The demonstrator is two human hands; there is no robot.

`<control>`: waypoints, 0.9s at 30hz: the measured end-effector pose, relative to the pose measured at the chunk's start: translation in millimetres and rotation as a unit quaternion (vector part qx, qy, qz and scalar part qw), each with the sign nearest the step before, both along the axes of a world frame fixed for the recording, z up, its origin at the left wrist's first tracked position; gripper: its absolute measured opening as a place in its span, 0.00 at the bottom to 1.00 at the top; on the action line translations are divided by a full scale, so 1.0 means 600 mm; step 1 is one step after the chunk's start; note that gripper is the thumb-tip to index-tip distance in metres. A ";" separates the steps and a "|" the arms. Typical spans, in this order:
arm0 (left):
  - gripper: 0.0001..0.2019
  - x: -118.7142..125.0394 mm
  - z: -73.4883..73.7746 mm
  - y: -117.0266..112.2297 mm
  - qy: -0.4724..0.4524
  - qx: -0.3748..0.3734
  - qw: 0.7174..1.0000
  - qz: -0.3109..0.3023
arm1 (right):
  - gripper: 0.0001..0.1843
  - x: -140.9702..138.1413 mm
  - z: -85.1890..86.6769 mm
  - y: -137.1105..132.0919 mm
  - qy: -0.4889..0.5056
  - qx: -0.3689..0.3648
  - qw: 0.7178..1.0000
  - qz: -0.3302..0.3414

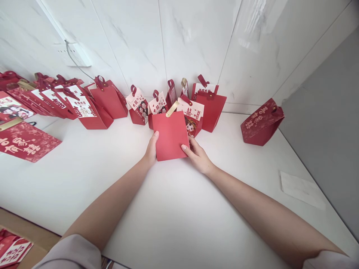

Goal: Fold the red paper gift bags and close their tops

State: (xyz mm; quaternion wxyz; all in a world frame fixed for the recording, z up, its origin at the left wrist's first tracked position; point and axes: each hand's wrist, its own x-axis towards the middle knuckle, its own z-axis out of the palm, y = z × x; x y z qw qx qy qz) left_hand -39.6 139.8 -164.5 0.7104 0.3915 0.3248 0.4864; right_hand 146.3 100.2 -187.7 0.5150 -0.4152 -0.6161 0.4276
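Between my two hands is a red gift box (pixel 171 136) with a plain red face toward me and a gold ribbon loop at its top. My left hand (pixel 152 148) grips its left edge, thumb on the front. My right hand (pixel 198 155) holds the lower right corner, thumb in front and fingers behind. Just behind it stand a box with a cartoon figure (pixel 193 116) and a larger plain red box (pixel 212 110). Small white-topped boxes (pixel 138 106) stand to the left of these, partly hidden by the held box.
Many red boxes (pixel 92 116) crowd the left side of the white table (pixel 168 216). One patterned box (pixel 262 123) stands alone at right. A cardboard carton (pixel 30 228) with red boxes is at lower left. A marbled wall (pixel 193 45) with a socket and cable runs behind.
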 end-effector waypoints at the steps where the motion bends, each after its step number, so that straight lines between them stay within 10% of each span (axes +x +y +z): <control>1: 0.31 0.000 0.000 0.000 0.000 0.000 1.000 0.002 | 0.28 0.000 0.000 0.000 0.000 -0.001 1.000 0.000; 27: 0.34 0.011 0.012 -0.015 -0.017 -0.020 1.000 -0.004 | 0.27 -0.001 0.002 -0.008 -0.016 0.020 0.999 -0.019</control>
